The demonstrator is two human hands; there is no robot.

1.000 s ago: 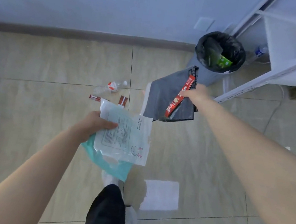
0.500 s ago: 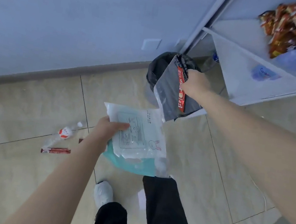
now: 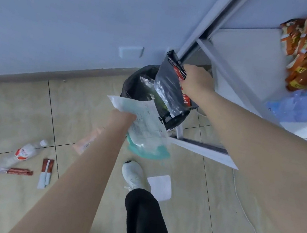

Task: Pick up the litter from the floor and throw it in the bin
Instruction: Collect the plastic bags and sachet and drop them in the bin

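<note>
holding grey bag (image 3: pixel 168 86) over bin (image 3: pixel 133 87) — right hand (image 3: pixel 198 81)

Both hands have carried their litter over the bin (image 3: pixel 133 85).

The bin (image 3: pixel 133 85) is lined with a glossy black plastic bag; above it hangs a shiny grey plastic mailer (image 3: pixel 168 86) with a glossy red sachet (image 3: pixel 184 98); in front of the bin, a clear crinkly plastic pouch (image 3: pixel 145 127) over smooth teal film; left of the bin, a clear plastic bottle (image 3: pixel 22 153) and 2 glossy foil wrappers (image 3: pixel 46 170) on smooth beige tile (image 3: pixel 9 109); right of the bin, matt painted metal shelving (image 3: pixel 238 55).
</note>
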